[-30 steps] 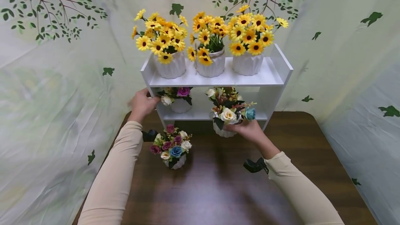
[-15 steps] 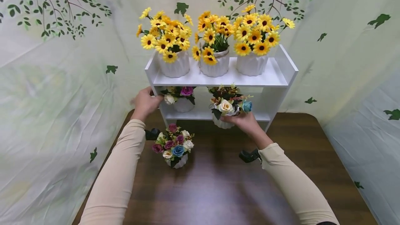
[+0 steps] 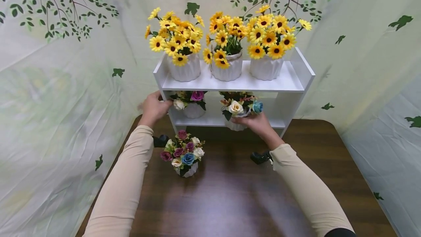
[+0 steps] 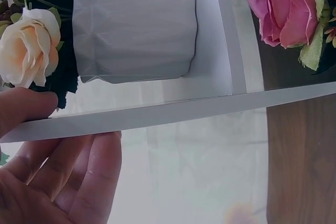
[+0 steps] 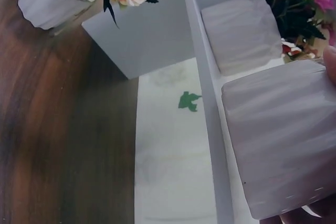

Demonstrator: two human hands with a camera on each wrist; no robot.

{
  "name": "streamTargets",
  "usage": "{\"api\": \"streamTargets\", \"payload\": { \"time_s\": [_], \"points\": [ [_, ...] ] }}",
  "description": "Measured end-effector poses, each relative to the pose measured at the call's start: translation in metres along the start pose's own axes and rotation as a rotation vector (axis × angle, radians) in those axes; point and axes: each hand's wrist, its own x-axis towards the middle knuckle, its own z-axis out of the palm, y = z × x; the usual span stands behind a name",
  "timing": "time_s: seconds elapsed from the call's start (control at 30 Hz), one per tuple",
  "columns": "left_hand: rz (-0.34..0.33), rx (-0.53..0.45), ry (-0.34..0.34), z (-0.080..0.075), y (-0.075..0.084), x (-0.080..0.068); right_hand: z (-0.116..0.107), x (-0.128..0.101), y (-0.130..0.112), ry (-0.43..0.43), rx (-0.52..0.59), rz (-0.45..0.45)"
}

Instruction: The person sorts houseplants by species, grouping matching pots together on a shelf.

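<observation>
White ribbed ceramic pot of mixed roses (image 3: 237, 114) gripped from below by right hand (image 3: 258, 124), hovering at front edge of white wooden shelf's (image 3: 230, 82) lower tier. Left hand (image 3: 152, 108) clasping shelf's left side panel, bracing it. Risk: blooms snagging on upper board just above right hand, or pot's base clipping lower ledge, tipping arrangement toward dark wooden table (image 3: 230, 193) below.
</observation>
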Motion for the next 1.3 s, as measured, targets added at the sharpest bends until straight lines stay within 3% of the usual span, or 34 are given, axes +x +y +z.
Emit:
{"api": "streamTargets", "payload": {
  "time_s": [0.37,0.63,0.87,1.13,1.3],
  "points": [
    [-0.01,0.038,-0.003,-0.001,0.0,0.001,0.007,0.029,0.002,-0.031,0.046,0.016],
    [-0.002,0.025,0.002,-0.001,-0.002,0.002,0.015,0.049,0.025,0.01,0.008,0.041],
    [-0.023,-0.008,-0.023,-0.001,-0.001,0.003,0.02,0.055,0.03,0.049,0.018,0.114],
    [-0.029,-0.003,-0.027,-0.001,0.0,0.003,0.029,0.066,0.034,-0.03,0.009,0.128],
    [-0.041,-0.003,-0.023,-0.001,0.0,0.002,0.032,0.071,0.04,-0.022,-0.003,0.138]
  ]
}}
